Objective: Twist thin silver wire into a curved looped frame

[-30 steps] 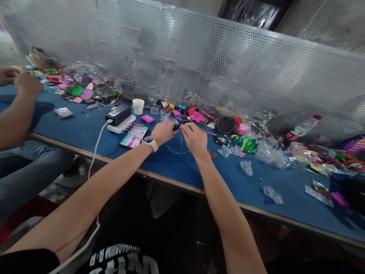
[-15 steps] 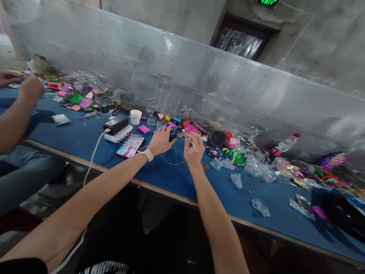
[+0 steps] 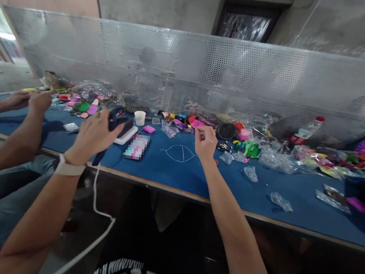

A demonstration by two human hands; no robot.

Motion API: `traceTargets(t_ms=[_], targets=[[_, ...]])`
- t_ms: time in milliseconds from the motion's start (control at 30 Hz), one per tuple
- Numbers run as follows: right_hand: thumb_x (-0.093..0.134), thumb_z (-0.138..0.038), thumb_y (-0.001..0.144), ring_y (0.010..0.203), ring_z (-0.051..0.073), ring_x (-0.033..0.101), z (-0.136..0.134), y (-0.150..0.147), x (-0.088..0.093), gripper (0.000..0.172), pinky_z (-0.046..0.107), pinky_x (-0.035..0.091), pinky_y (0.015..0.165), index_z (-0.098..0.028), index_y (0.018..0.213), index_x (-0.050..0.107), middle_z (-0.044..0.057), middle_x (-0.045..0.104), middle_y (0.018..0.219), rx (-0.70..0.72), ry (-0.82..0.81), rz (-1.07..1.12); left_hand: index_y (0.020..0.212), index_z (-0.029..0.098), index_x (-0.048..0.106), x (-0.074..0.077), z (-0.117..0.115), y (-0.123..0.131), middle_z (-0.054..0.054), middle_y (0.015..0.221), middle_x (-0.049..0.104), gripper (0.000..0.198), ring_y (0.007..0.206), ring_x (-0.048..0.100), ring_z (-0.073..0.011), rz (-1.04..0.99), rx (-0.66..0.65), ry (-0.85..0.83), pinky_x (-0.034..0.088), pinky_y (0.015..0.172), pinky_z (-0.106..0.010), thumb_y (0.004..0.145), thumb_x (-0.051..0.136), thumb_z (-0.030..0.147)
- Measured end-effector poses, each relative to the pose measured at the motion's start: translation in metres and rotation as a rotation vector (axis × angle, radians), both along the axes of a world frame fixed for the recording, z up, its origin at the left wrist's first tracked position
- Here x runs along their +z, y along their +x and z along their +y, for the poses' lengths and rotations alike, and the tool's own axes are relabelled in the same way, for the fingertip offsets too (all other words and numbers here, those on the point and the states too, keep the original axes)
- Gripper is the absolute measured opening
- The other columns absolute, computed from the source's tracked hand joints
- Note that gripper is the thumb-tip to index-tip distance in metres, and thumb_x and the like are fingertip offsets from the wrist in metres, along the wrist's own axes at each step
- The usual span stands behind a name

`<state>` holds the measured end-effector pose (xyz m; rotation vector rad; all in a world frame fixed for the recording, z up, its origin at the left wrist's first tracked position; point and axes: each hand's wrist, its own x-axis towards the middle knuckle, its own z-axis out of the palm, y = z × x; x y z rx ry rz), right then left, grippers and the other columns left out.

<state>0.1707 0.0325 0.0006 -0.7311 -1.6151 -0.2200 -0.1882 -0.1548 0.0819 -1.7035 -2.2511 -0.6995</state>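
Note:
My left hand (image 3: 93, 135), with a pale watch band at the wrist, is raised over the left of the table. Its fingers close round a dark blue piece (image 3: 113, 119), whose exact kind I cannot make out; the palm side is hidden. Over the far middle of the table, my right hand (image 3: 206, 144) pinches a thin pale stick (image 3: 207, 137). Between the hands, a white leaf-shaped outline (image 3: 182, 154) crossed by a short line is drawn on the blue tabletop (image 3: 163, 171). A phone (image 3: 136, 147) lies nearer my left hand.
A white cup (image 3: 139, 118) and pink packet (image 3: 148, 129) stand behind the phone. Colourful pieces and clear wrappers (image 3: 278, 160) line the perforated metal screen (image 3: 187, 60). A bottle (image 3: 307, 130) leans at right. Another person's hands (image 3: 38, 101) are at far left. A white cable (image 3: 99, 211) hangs down.
My left hand has moved left and nearer, carrying the dark blue piece away from my right hand. My right hand still pinches the stick. The view has levelled.

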Motion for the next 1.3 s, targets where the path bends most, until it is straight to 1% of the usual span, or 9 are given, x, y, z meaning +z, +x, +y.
traceTargets(t_ms=[167,233,367,600,733,867,1000,1133,1300], targets=[[0.056,-0.043,0.112,0.087,0.022,0.072,0.000,-0.001,-0.001,0.026,0.037,0.061,0.080,-0.024,0.102,0.070,0.008,0.074,0.103,0.031,-0.065,-0.010,0.143,0.010,0.055,-0.041,-0.010,-0.065,-0.035,0.149,0.061,0.073,0.141,0.059,-0.0534,-0.067,0.358,-0.365,0.045,0.112,-0.064,0.101,0.045,0.068],[0.056,-0.044,0.112,0.082,0.021,0.070,-0.001,-0.001,-0.002,0.027,0.037,0.061,0.078,-0.024,0.102,0.070,0.008,0.074,0.104,0.042,-0.093,-0.012,0.143,0.011,0.055,-0.060,-0.001,-0.074,-0.034,0.150,0.061,0.067,0.139,0.060,-0.0512,-0.042,0.440,-0.380,0.046,0.110,-0.063,0.101,0.048,0.063],[0.056,-0.046,0.112,0.077,0.021,0.070,-0.003,-0.003,-0.002,0.030,0.037,0.061,0.075,-0.023,0.102,0.072,0.009,0.074,0.104,0.071,-0.151,-0.031,0.144,0.006,0.053,-0.082,0.026,-0.075,-0.038,0.149,0.058,0.071,0.137,0.060,-0.0530,-0.013,0.371,-0.323,0.048,0.105,-0.064,0.099,0.053,0.062],[0.059,-0.053,0.109,0.069,0.020,0.072,0.002,-0.002,-0.006,0.035,0.039,0.061,0.078,-0.022,0.103,0.073,0.011,0.078,0.109,0.178,-0.313,-0.031,0.151,0.002,0.048,-0.091,0.048,-0.087,-0.045,0.151,0.047,0.088,0.139,0.053,-0.0617,-0.097,0.302,-0.267,0.051,0.103,-0.068,0.091,0.065,0.064],[0.062,-0.053,0.105,0.065,0.021,0.073,0.006,-0.003,-0.009,0.032,0.038,0.059,0.072,-0.022,0.104,0.071,0.008,0.079,0.100,0.228,-0.436,-0.013,0.152,0.004,0.048,-0.073,0.047,-0.088,-0.040,0.151,0.049,0.080,0.138,0.054,-0.0600,-0.040,0.207,-0.158,0.051,0.103,-0.066,0.094,0.062,0.058],[0.067,-0.054,0.099,0.064,0.020,0.073,0.006,-0.008,-0.010,0.030,0.034,0.057,0.064,-0.024,0.099,0.069,0.005,0.079,0.092,0.349,-0.584,0.038,0.146,0.012,0.057,-0.036,0.064,-0.038,-0.026,0.148,0.058,0.056,0.136,0.058,-0.0455,0.033,-0.092,0.076,0.049,0.113,-0.054,0.099,0.056,0.043],[0.075,-0.055,0.091,0.062,0.020,0.073,0.004,-0.012,-0.010,0.031,0.031,0.053,0.053,-0.024,0.092,0.071,0.005,0.079,0.088,0.458,-0.656,0.122,0.120,0.020,0.072,-0.016,0.110,0.061,-0.014,0.127,0.074,0.029,0.114,0.070,-0.0313,0.025,-0.685,0.015,0.053,0.105,-0.041,0.102,0.057,0.038],[0.078,-0.053,0.087,0.058,0.020,0.070,0.005,-0.008,-0.011,0.029,0.029,0.048,0.046,-0.025,0.090,0.073,0.003,0.078,0.080,0.487,-0.674,0.161,0.100,0.018,0.075,-0.030,0.163,0.144,-0.015,0.104,0.078,0.012,0.098,0.073,-0.0294,-0.010,-0.929,-0.081,0.055,0.093,-0.039,0.094,0.066,0.024],[0.084,-0.057,0.081,0.052,0.018,0.065,0.008,-0.001,-0.011,0.035,0.030,0.047,0.043,-0.025,0.089,0.074,0.001,0.075,0.073,0.469,-0.692,0.222,0.081,0.020,0.073,-0.064,0.201,0.164,-0.008,0.088,0.079,0.012,0.082,0.071,-0.0230,-0.326,-1.047,0.045,0.054,0.081,-0.035,0.090,0.071,0.027]])
